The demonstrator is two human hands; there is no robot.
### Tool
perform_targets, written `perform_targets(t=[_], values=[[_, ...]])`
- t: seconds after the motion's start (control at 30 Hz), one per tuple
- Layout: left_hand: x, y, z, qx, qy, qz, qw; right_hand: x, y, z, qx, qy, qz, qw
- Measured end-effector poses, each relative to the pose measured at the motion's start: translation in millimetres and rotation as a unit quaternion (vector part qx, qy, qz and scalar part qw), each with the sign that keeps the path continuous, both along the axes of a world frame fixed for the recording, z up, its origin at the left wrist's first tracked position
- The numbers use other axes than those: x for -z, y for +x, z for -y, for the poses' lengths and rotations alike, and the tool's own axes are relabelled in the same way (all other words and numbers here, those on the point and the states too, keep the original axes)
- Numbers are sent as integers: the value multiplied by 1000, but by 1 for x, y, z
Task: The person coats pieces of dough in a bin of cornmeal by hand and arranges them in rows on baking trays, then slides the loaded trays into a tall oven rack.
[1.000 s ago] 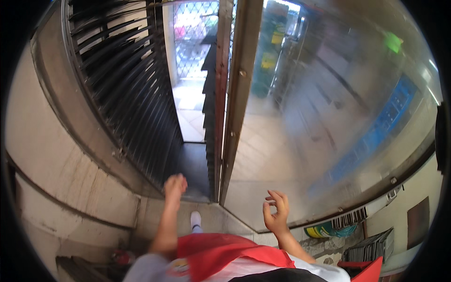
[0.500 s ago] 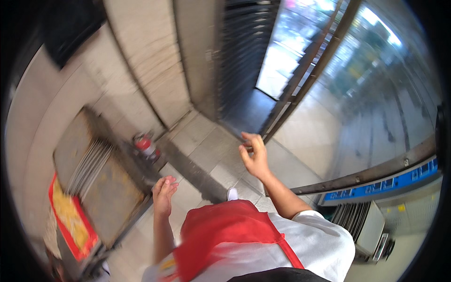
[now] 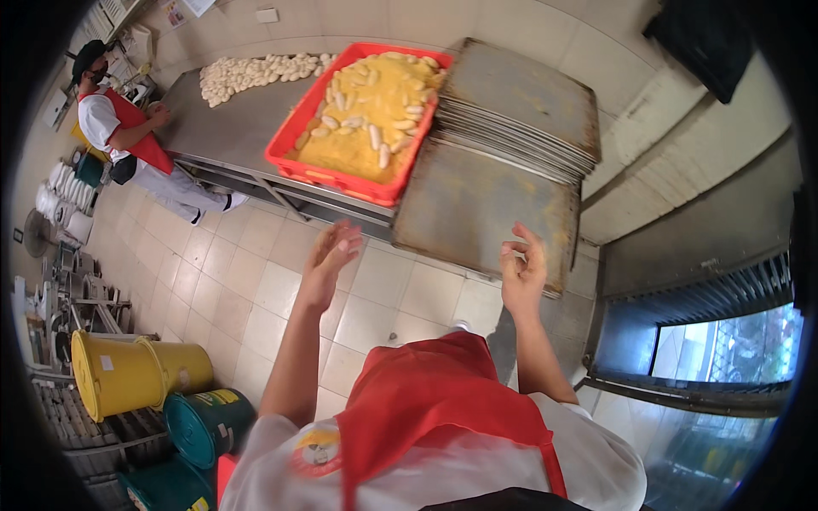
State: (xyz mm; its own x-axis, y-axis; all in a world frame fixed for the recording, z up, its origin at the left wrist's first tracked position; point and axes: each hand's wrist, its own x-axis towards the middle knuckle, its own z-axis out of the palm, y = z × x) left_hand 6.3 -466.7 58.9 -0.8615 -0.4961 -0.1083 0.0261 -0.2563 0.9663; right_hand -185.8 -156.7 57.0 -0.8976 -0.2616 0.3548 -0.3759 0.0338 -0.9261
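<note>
Both hands are raised and empty, with fingers apart and curled. My left hand [image 3: 332,260] is in front of the table, below a red plastic bin [image 3: 285,155] of yellow crumbs with pale oblong dough pieces [image 3: 375,136] on top. My right hand [image 3: 524,260] is in front of a flat, stained metal tray [image 3: 460,200] at the table's right; whether it touches the tray I cannot tell. A stack of similar trays [image 3: 532,89] lies behind that one. Small dough pieces [image 3: 247,81] spread over the steel table [image 3: 217,128] left of the bin.
A co-worker [image 3: 128,140] in a red apron stands at the table's left end. Yellow buckets [image 3: 119,370] and green buckets [image 3: 196,426] are at the lower left, near metal racks. A steel doorway [image 3: 630,277] is at the right. A tiled floor [image 3: 268,285] runs below the table.
The view has turned left from the doorway to the table with trays and bin. The doorway has moved to the right edge. Both hands are now raised toward the trays and bin.
</note>
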Motion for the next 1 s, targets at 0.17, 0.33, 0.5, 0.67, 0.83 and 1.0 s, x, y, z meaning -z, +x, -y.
perform_targets(t=[0.17, 0.33, 0.5, 0.67, 0.83, 1.0], values=[[15, -87, 147, -78, -100, 27, 992, 28, -44, 131, -210, -7, 225, 951], [31, -180, 289, -133, 66, 60, 987, 34, -78, 295, -273, 137, 119, 945], [91, -224, 399, -172, 282, 207, 921, 62, -99, 399, -223, 417, 226, 852], [118, -326, 420, -120, 203, 164, 958, 106, -129, 476, -65, -268, 641, 717], [67, -405, 445, -21, 209, 192, 959, 85, -198, 555, 58, -274, 589, 758], [29, -419, 454, 125, 124, 107, 978, 10, -241, 585, 60, -87, 435, 894]])
